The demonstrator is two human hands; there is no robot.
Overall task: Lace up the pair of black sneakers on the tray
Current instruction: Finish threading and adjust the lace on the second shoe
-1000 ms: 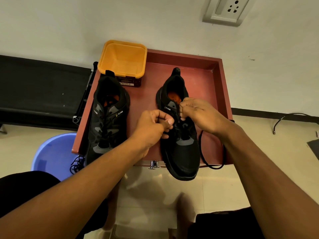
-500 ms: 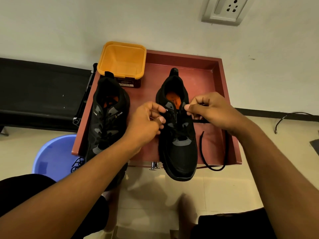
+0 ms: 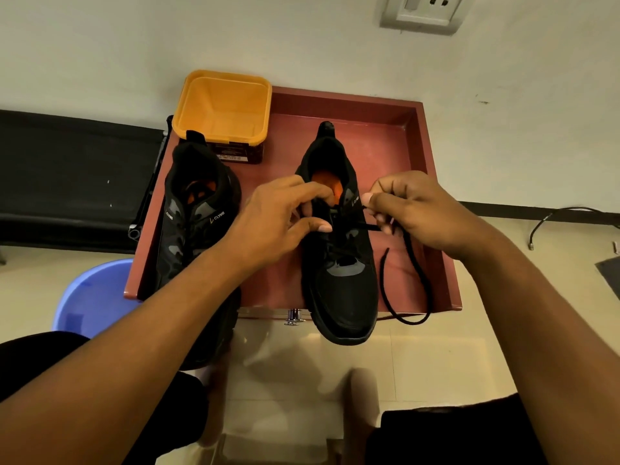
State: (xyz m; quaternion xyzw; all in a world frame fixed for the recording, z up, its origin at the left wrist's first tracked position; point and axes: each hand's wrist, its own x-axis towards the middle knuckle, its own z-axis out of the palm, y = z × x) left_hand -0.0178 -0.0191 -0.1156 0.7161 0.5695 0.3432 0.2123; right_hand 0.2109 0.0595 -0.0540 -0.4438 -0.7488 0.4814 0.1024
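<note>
Two black sneakers with orange insoles stand on a dark red tray (image 3: 416, 135), toes toward me. The left sneaker (image 3: 194, 229) is laced, and my left forearm crosses its toe. Over the right sneaker (image 3: 342, 283), my left hand (image 3: 281, 219) curls its fingers and thumb at the upper eyelets on the shoe's left side. My right hand (image 3: 419, 209) pinches the black lace (image 3: 416, 273) just right of the eyelets. The lace's free end loops down over the tray's front right part.
An orange plastic tub (image 3: 223, 105) sits at the tray's back left corner. A blue basin (image 3: 90, 297) stands on the floor at the left, beside a black bench (image 3: 73, 176). A wall socket (image 3: 426, 11) is above, and a cable (image 3: 567, 216) lies at the right.
My right hand has pulled away from the tongue to the right, drawing the lace out through an eyelet. My left hand has stayed at the left eyelets.
</note>
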